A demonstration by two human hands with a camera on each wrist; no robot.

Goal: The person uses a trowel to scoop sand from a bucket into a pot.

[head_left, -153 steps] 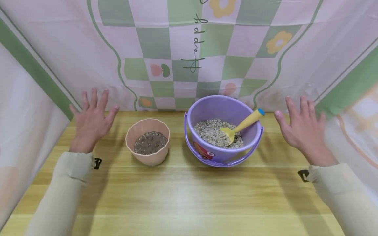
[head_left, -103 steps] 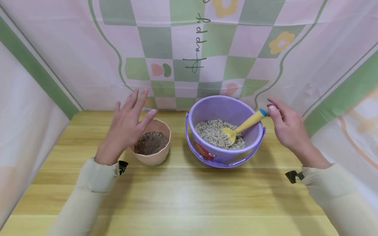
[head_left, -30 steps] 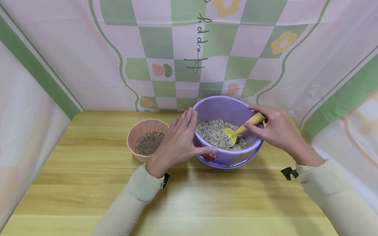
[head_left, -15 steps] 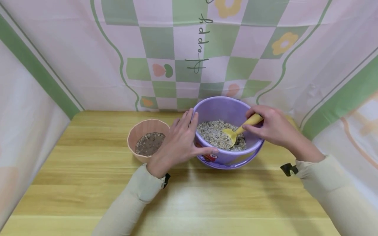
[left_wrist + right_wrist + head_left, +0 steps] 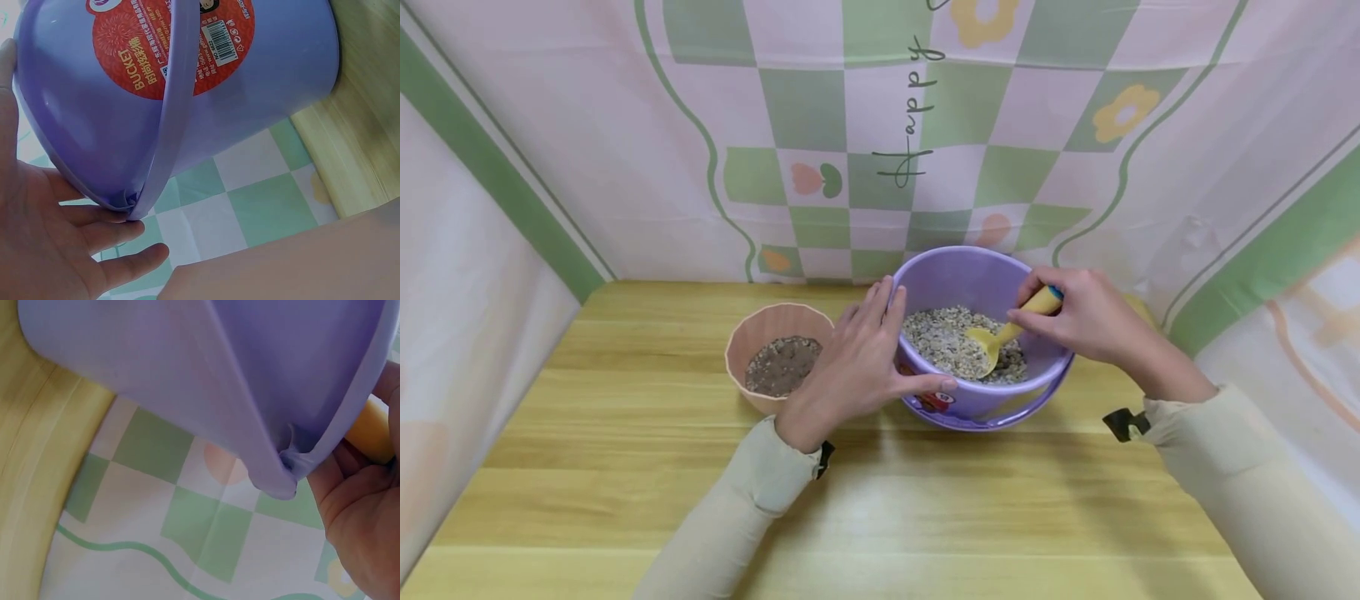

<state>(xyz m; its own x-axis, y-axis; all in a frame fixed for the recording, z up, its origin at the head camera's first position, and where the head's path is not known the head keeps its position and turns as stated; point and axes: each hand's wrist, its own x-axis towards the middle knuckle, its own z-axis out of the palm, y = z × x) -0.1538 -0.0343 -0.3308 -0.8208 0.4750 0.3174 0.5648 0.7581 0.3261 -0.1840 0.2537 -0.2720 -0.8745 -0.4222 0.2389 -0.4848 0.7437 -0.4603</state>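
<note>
A purple bucket (image 5: 977, 400) full of pale grey-brown grit (image 5: 951, 337) stands on the table in the head view. My left hand (image 5: 857, 358) rests along its left rim, fingers extended and thumb spread across the front. In the left wrist view the fingertips of my left hand (image 5: 56, 244) lie by the handle joint. My right hand (image 5: 1086, 321) pinches the handle of a yellow scoop (image 5: 1011, 329), whose head sits in the grit. The bucket wall and rim hide most of that scoop in the right wrist view, where my right hand (image 5: 362, 506) holds its handle.
Left of the bucket stands a peach pot (image 5: 752, 333) with dark soil-like material (image 5: 778, 367) inside, partly behind my left hand. The wooden table (image 5: 865, 517) ends at a checked cloth wall (image 5: 808, 108) behind both containers.
Both hands have come in from the sides. The left now touches the bucket's left rim; the right has taken hold of the scoop's handle, its grip shifting so the blue end shows.
</note>
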